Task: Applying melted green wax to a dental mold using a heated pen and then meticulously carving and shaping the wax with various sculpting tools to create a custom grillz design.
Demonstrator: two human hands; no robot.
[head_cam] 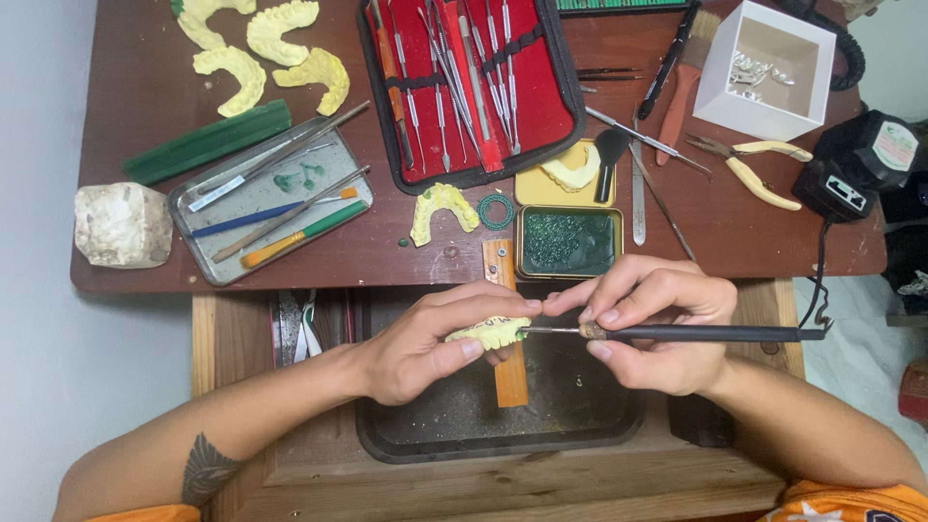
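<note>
Head view: pale yellow dental cast (490,332).

My left hand (425,338) and my right hand (657,324) are both bare: no gloves, rings or watch. My forearms are uncovered too. A dark, fan-shaped tattoo (205,469) marks my left forearm at the lower left of the frame. Orange sleeves (851,503) show at both bottom corners, the right one with a dark printed patch.

Bare wood (387,256) along the desk's front edge left of the green wax tin (568,242); toward the rear edge, red instrument case (469,87) and yellow dental casts (261,48) crowd the way.
</note>
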